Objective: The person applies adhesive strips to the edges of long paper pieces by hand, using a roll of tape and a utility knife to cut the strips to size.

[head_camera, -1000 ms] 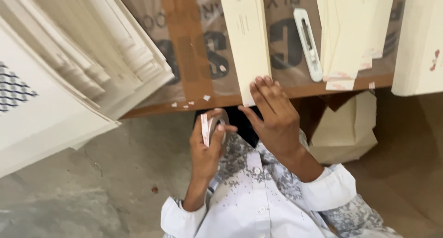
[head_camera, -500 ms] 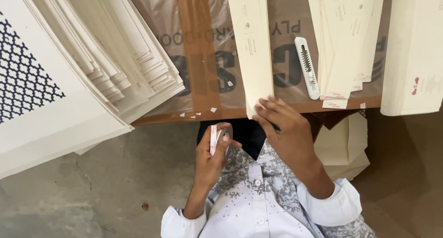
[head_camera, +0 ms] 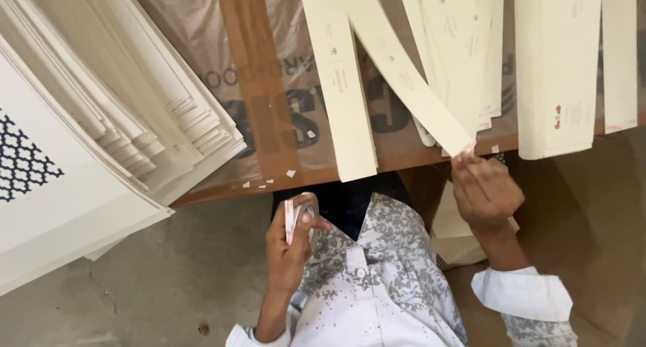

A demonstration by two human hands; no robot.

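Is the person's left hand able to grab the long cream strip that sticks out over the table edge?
Probably yes. The left hand holds a tape roll, just below the cream strip overhanging the table edge. Nothing lies between them, but the roll fills the fingers, so grabbing looks awkward.

A brown table (head_camera: 404,164) ran across the top of the frame, its near edge slanting from lower left to right. A clear plastic sheet (head_camera: 282,71) with dark lettering lay over the top, with a bare brown band (head_camera: 252,78) showing left of centre. Cream strips (head_camera: 340,85) lay on it, several overhanging the near edge (one curved strip (head_camera: 410,78) crossed the others diagonally). Wider cream sheets (head_camera: 558,64) lay at upper right. A fanned stack of white sheets (head_camera: 134,98) filled the left side. Small paper scraps (head_camera: 291,173) dotted the near edge. Below, a grey concrete floor (head_camera: 134,293) filled the lower left.
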